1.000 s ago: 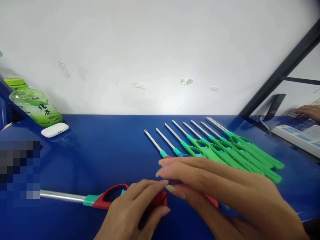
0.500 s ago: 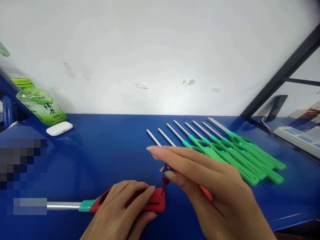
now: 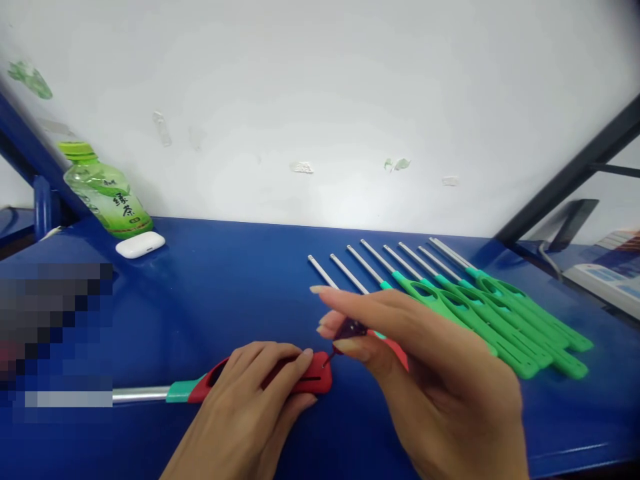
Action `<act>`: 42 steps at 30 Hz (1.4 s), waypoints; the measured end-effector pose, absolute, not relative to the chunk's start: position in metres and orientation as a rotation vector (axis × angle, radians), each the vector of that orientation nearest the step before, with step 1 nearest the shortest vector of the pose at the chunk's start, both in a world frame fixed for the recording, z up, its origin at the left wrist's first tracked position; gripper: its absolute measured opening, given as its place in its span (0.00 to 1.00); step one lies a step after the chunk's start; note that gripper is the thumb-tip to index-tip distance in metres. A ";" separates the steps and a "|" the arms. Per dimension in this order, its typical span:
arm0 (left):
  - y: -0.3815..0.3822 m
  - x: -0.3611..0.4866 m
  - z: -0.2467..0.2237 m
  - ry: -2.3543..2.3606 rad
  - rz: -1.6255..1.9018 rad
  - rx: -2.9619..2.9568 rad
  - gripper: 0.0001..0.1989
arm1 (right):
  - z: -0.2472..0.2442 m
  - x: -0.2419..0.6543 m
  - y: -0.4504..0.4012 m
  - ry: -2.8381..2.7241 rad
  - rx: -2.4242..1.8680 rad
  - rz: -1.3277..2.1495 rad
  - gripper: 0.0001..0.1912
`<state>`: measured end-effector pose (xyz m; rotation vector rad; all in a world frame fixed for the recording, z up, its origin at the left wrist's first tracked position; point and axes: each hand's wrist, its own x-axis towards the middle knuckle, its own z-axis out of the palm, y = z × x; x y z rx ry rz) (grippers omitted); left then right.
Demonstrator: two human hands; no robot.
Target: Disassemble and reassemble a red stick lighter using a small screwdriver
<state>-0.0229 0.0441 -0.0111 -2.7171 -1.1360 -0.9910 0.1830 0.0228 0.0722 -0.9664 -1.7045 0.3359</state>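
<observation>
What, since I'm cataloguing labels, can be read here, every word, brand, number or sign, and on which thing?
"绿茶": on the green-capped bottle.
Smaller lettering on the green-capped bottle: too small to read.
White device with blue patches, at right: too blurred to read.

Open blue tabletop (image 3: 230, 287) stretches beyond your left hand (image 3: 250, 393), between white case (image 3: 141, 245) and fanned row of lighters (image 3: 520, 363). Row crowds far side of your right hand (image 3: 430, 360); white wall (image 3: 300, 93) seals back, bottle (image 3: 113, 200) bars far-left corner. Narrow gap between your hands, closed at far end by red lighter (image 3: 321, 377) and screwdriver (image 3: 349, 329).
</observation>
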 end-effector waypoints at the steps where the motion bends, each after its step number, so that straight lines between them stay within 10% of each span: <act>1: 0.044 -0.023 -0.011 -1.137 -0.984 -2.717 0.13 | 0.073 0.184 0.023 -1.670 -0.997 0.287 0.20; 42: 0.041 -0.018 -0.008 -1.151 -0.913 -2.742 0.15 | 0.067 0.181 0.024 -1.689 -1.037 0.164 0.21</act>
